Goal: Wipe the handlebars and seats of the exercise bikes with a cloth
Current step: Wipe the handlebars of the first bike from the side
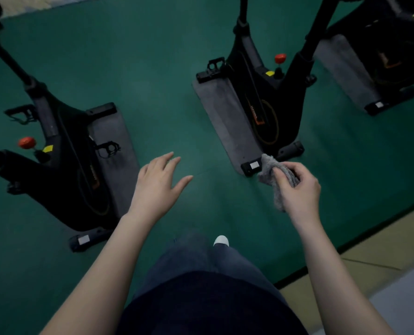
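The handlebars and seats of all three bikes are cut off by the top edge. The far right bike [382,49] is blurred and half out of view.

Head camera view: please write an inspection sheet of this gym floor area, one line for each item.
Surface: dark green floor, with a tan strip at the lower right.
Job's things: crumpled grey cloth held in the right hand; three black exercise bikes, left, middle, right, each on a grey mat; handlebars and seats are out of frame.
Clutter: nothing seen.
Grippers: right hand grips the cloth; left hand is open with spread fingers, touching nothing.
Cables: nothing seen.
Surroundings: the person's dark trousers and one white shoe tip.
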{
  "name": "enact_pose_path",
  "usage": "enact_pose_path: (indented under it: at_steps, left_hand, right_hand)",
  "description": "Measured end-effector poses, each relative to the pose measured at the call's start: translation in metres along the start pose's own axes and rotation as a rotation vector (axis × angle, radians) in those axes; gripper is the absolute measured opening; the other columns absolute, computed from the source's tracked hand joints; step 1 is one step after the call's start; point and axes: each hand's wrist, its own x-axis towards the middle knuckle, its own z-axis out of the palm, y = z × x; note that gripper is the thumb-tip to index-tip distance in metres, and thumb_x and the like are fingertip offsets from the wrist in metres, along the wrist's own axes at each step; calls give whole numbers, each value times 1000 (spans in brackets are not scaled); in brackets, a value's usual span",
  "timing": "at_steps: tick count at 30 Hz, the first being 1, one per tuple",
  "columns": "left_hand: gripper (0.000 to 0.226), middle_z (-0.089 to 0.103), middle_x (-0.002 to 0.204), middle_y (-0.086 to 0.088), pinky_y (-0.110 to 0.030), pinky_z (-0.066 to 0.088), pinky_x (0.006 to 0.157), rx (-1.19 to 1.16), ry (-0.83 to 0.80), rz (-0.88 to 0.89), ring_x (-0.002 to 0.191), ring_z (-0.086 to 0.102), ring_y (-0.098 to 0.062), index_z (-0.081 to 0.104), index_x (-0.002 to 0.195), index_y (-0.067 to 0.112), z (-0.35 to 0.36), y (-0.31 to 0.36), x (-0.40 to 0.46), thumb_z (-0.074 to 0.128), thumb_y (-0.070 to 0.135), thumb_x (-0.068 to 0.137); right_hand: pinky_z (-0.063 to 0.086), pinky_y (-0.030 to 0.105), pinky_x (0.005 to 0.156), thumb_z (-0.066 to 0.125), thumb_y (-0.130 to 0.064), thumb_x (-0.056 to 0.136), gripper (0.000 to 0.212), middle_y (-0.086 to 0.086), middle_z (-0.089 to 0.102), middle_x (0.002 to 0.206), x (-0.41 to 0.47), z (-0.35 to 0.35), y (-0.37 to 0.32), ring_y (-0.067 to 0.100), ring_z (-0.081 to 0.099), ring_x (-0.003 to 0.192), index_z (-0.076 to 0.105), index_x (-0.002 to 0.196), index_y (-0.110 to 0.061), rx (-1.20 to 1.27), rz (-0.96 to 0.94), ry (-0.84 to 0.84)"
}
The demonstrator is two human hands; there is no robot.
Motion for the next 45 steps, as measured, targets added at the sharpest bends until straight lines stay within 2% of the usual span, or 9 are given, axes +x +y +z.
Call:
enact_pose_path:
  at_steps: [5,9,13,19,24,28,33,38,45]
  left_hand:
    - [59,41,147,-7,-42,26,111,-15,21,-177,136,35,-25,47,139,12,-7,-14,6,53,48,91]
    - [60,39,149,-6,-41,24,111,-18,52,-295,138,33,-24,46,140,13,-16,-36,19,52,48,92]
    - [60,38,150,-6,-40,24,111,-33,72,-352,139,31,-23,45,140,13,-23,-63,53,51,48,92]
    - [60,38,149,-6,-42,25,112,-93,113,-371,138,32,-23,44,140,13,-46,-93,129,50,49,92]
    - [61,35,151,-4,-40,22,112,-108,126,-383,139,29,-21,43,141,15,-62,-115,175,48,51,92]
    - [60,37,150,-4,-40,24,112,-129,142,-457,139,31,-22,44,140,14,-73,-135,194,49,50,92]
    - [60,37,150,-3,-40,23,111,-131,158,-603,138,31,-21,44,141,15,-79,-160,214,48,50,92]
    - [59,38,149,-4,-40,24,110,-140,199,-745,138,32,-22,45,140,14,-82,-170,258,50,49,93]
    - [61,34,152,-3,-39,21,112,-188,239,-859,139,30,-22,42,142,16,-96,-153,356,46,52,93]
  right_hand:
    - [38,3,64,68,-13,86,9,-16,61,76,42,16,-4,2,55,69,63,86,-21,5,-46,-95]
    - [41,11,67,68,-13,85,7,-13,63,76,73,52,-21,5,57,72,65,86,-19,17,-63,-194]
    - [39,3,66,68,-13,85,7,-18,63,77,108,95,-48,-5,57,70,65,86,-20,22,-128,-272]
    - [43,17,71,69,-12,85,4,-10,65,78,170,155,-94,6,59,75,68,88,-14,-16,-188,-317]
    - [44,15,69,68,-14,86,4,-9,65,78,213,194,-121,4,59,73,68,89,-15,-24,-213,-335]
    - [41,7,66,68,-15,86,6,-15,63,77,245,224,-142,-6,58,71,65,86,-20,-19,-223,-376]
    - [41,16,71,68,-14,86,6,-14,63,77,291,266,-166,5,58,76,66,86,-20,-32,-285,-472]
    - [39,3,69,69,-14,85,8,-16,63,77,354,312,-186,1,57,75,65,85,-21,-21,-364,-568]
    - [38,1,68,68,-13,85,7,-17,63,78,462,367,-228,-4,56,75,67,87,-20,-24,-492,-726]
